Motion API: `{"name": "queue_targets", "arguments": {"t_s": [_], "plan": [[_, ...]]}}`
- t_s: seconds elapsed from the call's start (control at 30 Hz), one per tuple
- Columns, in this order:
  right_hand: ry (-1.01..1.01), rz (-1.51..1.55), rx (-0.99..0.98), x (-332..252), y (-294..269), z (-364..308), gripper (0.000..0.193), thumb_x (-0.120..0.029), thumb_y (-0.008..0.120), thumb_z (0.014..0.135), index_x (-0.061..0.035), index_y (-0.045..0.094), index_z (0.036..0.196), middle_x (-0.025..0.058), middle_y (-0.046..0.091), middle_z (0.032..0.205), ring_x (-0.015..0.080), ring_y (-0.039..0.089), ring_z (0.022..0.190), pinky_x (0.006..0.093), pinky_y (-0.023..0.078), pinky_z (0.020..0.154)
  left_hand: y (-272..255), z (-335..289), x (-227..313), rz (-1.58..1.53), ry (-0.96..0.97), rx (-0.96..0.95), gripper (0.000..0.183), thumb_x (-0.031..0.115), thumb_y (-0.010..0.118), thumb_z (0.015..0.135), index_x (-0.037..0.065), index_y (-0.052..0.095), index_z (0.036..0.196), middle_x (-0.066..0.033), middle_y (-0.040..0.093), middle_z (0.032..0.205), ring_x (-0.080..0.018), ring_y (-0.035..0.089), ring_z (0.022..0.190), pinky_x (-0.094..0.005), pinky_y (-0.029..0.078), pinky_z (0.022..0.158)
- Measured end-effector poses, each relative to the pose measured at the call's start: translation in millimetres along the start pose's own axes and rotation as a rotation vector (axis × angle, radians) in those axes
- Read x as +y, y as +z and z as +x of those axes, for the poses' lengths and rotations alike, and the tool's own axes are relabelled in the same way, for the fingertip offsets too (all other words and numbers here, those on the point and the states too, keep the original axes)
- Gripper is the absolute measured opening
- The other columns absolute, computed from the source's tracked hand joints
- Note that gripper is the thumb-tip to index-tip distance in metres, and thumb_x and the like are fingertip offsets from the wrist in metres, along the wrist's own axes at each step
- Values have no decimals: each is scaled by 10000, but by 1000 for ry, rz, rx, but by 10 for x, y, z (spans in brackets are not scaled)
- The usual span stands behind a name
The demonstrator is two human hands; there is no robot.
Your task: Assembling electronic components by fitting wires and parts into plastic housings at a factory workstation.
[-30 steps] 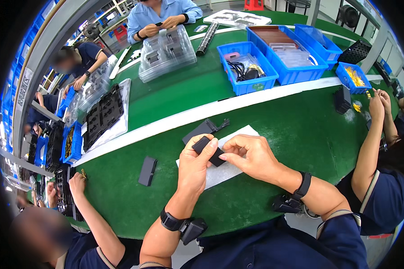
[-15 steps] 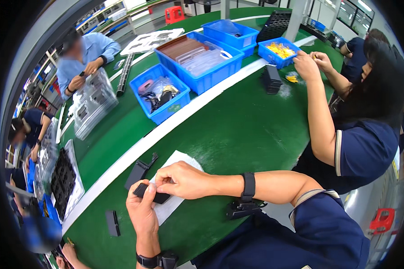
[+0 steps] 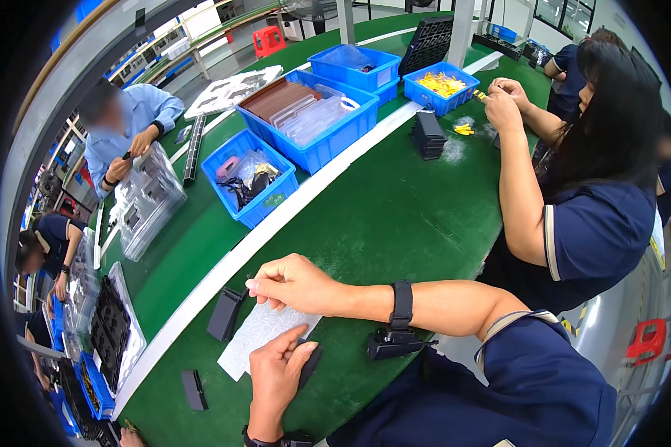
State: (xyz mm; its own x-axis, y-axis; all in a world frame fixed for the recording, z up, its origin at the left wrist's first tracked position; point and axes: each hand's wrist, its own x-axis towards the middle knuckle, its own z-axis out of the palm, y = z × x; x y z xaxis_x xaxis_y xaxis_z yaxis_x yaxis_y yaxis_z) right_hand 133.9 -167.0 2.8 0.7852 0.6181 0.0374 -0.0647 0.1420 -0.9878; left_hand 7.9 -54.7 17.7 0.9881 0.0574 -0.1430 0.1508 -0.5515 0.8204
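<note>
My left hand (image 3: 273, 376) is low over the near part of the green table, thumb and forefinger by a flat black rectangular piece (image 3: 310, 365) that it holds, partly hidden behind the hand. My right hand (image 3: 298, 286) is above a white cloth or paper sheet (image 3: 255, 344), thumb and forefinger pinched together. Something small and dark shows at those fingertips, too little of it to name. Just beside them a black box-shaped part (image 3: 225, 316) lies on the table, left of the white sheet. Another small black block (image 3: 194, 390) lies further left and nearer.
Blue bins (image 3: 250, 176) stand beyond a white strip across the table. A co-worker's hands (image 3: 505, 104) work at the right, near a stack of black parts (image 3: 429, 135) and a bin of yellow pieces (image 3: 441, 84). Another person at the far left handles clear plastic trays (image 3: 153, 201).
My hands have come apart. The left has drawn nearer and right with the black piece; the right has moved to the box-shaped part, fingertips beside it. The whole view has shifted slightly.
</note>
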Motion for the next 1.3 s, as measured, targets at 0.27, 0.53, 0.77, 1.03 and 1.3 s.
{"name": "queue_targets", "arguments": {"t_s": [0.27,0.53,0.77,1.03,1.3], "plan": [[-169,-170,54,26,90,-40,232,-211,610,851,-7,639,744,46,616,637,80,526,535,260,430,498,-353,160,-255,364,365,626,270,13,697,707,6,640,971,-142,615,1053,-265,559,994,-347,436,861],[-317,-341,-15,55,160,-128,187,-154,632,793,17,613,720,120,597,599,194,539,508,328,413,504,-462,208,-409,410,137,598,436,-11,685,711,-5,590,1136,-176,581,1125,-310,546,1030,-369,423,898],[-321,-361,-58,114,171,-139,184,-139,631,787,25,604,707,132,581,580,213,539,503,339,406,497,-504,242,-439,384,38,586,467,12,694,709,-8,579,1161,-175,605,1087,-279,576,1007,-355,429,892],[-267,-311,-88,93,163,-125,210,-166,649,790,42,627,770,127,617,614,191,578,524,318,439,505,-445,236,-345,322,134,743,481,-6,707,691,-11,569,1152,-116,601,1011,-219,567,909,-329,436,836],[21,-50,-84,6,96,-116,240,-170,653,801,66,612,808,130,640,667,168,607,522,290,499,472,-99,210,-234,-256,241,463,489,-26,672,746,-44,478,1195,-98,572,1041,-138,554,931,-262,447,836]]}}
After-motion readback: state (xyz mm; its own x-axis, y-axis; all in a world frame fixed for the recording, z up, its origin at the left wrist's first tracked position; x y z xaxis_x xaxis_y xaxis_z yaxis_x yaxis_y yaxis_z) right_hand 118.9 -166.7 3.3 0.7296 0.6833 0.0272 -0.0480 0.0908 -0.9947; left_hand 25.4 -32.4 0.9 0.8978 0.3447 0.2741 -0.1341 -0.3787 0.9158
